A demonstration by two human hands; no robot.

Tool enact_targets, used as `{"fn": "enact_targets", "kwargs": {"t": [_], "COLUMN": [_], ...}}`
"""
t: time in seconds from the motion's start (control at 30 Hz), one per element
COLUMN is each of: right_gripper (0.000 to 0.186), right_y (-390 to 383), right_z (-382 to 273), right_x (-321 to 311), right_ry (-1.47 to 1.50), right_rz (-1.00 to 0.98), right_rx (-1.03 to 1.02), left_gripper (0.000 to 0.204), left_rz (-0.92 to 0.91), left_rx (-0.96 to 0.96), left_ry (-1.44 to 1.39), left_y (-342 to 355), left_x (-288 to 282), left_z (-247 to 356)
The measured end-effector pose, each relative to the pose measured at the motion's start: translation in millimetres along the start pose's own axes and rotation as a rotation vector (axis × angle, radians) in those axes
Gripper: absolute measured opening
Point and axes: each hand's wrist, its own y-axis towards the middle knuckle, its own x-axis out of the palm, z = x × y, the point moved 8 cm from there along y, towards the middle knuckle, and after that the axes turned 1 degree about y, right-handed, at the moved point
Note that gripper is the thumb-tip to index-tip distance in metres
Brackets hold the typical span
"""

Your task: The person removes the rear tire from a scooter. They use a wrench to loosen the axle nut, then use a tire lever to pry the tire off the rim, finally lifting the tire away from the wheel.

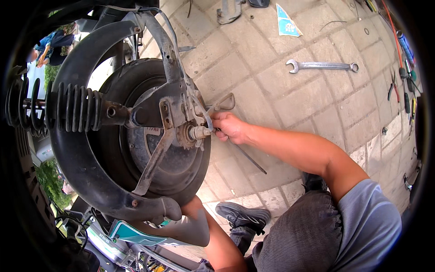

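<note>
A wheel with a black tire (201,167) and a grey hub sits in a scooter's frame, under a curved black fender (77,149). At its axle nut (199,132), my right hand (230,127) is closed, fingertips pinched right beside the axle end. What the fingers hold is too small and dark to name. A thin black rod or cable (248,157) slants out below that hand over the paving. My left hand (192,206) reaches up behind the wheel's lower edge, its fingers hidden by the tire and fender. A rusty metal strut (154,163) runs from the axle to the fender.
A combination wrench (322,66) lies on the paving bricks. Pliers (392,87) and screwdrivers (406,102) lie along the far right. A blue-and-white paper piece (286,22) and a metal bracket (229,11) are beyond. A black coil spring shock (74,108) stands left; my shoe (242,214) is below.
</note>
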Motion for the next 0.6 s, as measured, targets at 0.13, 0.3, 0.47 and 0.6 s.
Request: {"fn": "enact_targets", "kwargs": {"t": [0.13, 0.3, 0.47, 0.6], "right_gripper": [0.033, 0.033, 0.029, 0.024], "right_y": [0.1, 0.8, 0.8, 0.6], "right_z": [-9.2, 0.5, -4.5, -0.2], "right_x": [-16.7, -4.5, -5.9, -8.1], "right_ry": [0.019, 0.032, 0.023, 0.041], "right_rz": [0.047, -0.005, 0.044, 0.030], "right_rx": [-0.046, -0.027, -0.055, -0.021], "left_gripper": [0.070, 0.092, 0.081, 0.075], "left_rz": [-0.099, -0.046, -0.024, 0.026], "left_rx": [0.111, -0.007, -0.054, -0.104], "left_ry": [0.007, 0.170, 0.309, 0.277], "left_y": [-8.8, -17.5, -12.9, -15.5], "left_x": [17.7, 5.6, 12.5, 20.5], "left_z": [-20.1, -12.5, -2.6, 12.5]}}
